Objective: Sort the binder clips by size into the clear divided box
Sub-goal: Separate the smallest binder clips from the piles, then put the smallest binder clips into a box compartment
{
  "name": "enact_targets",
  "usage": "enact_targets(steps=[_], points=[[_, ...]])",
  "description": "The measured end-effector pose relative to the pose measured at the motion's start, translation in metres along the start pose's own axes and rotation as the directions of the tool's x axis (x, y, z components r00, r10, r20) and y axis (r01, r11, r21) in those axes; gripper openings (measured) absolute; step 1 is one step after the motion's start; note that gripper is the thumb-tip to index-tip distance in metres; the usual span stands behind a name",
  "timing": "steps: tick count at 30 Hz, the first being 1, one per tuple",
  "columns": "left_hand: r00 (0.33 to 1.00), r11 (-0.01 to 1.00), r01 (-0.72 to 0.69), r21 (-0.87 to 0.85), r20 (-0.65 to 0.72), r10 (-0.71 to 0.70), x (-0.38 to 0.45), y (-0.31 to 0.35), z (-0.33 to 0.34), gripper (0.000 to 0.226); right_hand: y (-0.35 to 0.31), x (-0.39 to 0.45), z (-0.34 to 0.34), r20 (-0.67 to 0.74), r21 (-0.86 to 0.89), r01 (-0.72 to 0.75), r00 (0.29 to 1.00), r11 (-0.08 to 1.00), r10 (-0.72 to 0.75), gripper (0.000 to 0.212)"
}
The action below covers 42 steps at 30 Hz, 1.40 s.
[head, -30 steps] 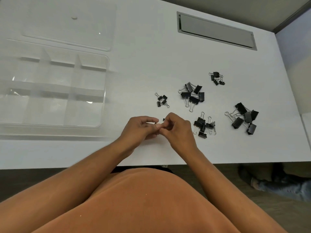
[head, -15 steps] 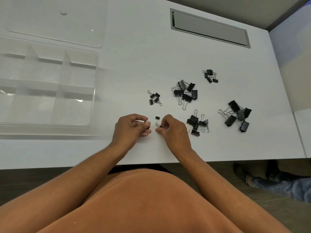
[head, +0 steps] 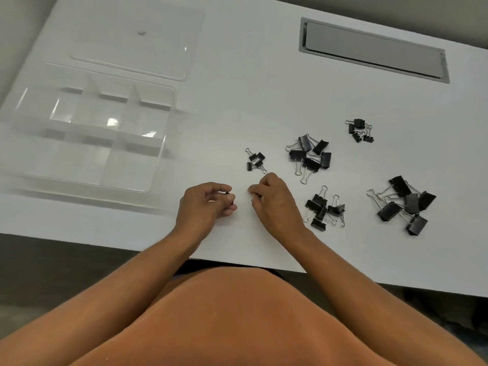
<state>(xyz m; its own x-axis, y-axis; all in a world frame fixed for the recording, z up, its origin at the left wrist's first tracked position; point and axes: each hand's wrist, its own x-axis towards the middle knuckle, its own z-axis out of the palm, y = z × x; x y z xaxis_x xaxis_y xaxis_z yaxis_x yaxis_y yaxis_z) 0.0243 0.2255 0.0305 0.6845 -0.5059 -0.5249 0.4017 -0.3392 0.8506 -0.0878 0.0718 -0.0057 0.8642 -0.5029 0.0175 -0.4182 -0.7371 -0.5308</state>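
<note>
Black binder clips lie in several heaps on the white table: a tiny heap (head: 255, 160), a medium heap (head: 310, 155), a small heap (head: 360, 130), another heap (head: 323, 207) and the largest clips (head: 404, 204). My left hand (head: 204, 204) pinches a tiny black clip (head: 228, 194) between thumb and fingers. My right hand (head: 274, 200) is curled beside it, its fingertips pinching a small clip that is mostly hidden. The clear divided box (head: 87, 138) stands open at the left, nothing in its compartments.
The box's clear lid (head: 137, 40) lies flat behind the box. A grey cable hatch (head: 375, 50) is set into the table at the back right. The table's front edge runs just below my wrists.
My hands have drawn slightly apart, each keeping a small clip. The clip that showed above my right fingers is now tucked under them. The camera has shifted.
</note>
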Motion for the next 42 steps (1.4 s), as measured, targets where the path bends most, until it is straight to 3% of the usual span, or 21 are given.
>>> enact_targets(steps=[3,12,16,22,27,29,31,34,38,42], points=[[0.999,1.0,-0.017,-0.008,-0.043,0.017,-0.006,0.004,0.002,0.015,0.002,0.0,0.002,0.023,-0.051,0.059,0.998,0.997,-0.058,0.007],[0.995,0.998,-0.018,-0.056,-0.099,0.012,-0.012,0.014,-0.002,0.014,-0.004,-0.003,0.003,0.178,-0.136,0.064,0.983,0.989,-0.039,0.013],[0.995,0.996,-0.025,-0.089,-0.096,0.016,-0.02,0.024,-0.01,0.013,-0.011,0.006,-0.004,0.223,0.011,-0.1,0.97,0.995,0.095,0.018],[0.994,0.995,-0.055,-0.077,-0.096,0.047,-0.019,0.037,-0.04,0.013,-0.025,0.017,-0.019,0.35,0.137,-0.363,0.888,0.922,0.298,0.019],[0.991,0.995,-0.072,-0.068,-0.121,0.063,-0.01,0.048,-0.1,0.014,-0.073,0.034,-0.016,0.38,0.361,-0.535,0.832,0.764,0.404,0.021],[0.986,0.994,-0.083,-0.075,-0.148,0.071,-0.007,0.054,-0.133,0.016,-0.111,0.045,-0.012,0.412,0.495,-0.569,0.819,0.657,0.399,0.023],[0.975,0.992,-0.106,-0.065,-0.2,0.091,-0.003,0.06,-0.17,0.017,-0.155,0.057,-0.005,0.438,0.558,-0.553,0.83,0.619,0.346,0.022],[0.933,0.982,-0.149,0.119,-0.312,0.18,0.005,0.065,-0.23,0.017,-0.218,0.074,0.014,0.42,0.553,-0.443,0.88,0.705,0.223,0.022],[0.859,0.852,-0.149,0.501,-0.361,0.362,0.02,0.066,-0.297,0.014,-0.277,0.102,0.048,0.421,0.528,-0.33,0.902,0.783,0.096,0.017],[0.858,0.784,-0.117,0.61,-0.336,0.39,0.042,0.059,-0.334,0.013,-0.312,0.131,0.082,0.368,0.485,-0.202,0.93,0.851,0.011,0.016]])
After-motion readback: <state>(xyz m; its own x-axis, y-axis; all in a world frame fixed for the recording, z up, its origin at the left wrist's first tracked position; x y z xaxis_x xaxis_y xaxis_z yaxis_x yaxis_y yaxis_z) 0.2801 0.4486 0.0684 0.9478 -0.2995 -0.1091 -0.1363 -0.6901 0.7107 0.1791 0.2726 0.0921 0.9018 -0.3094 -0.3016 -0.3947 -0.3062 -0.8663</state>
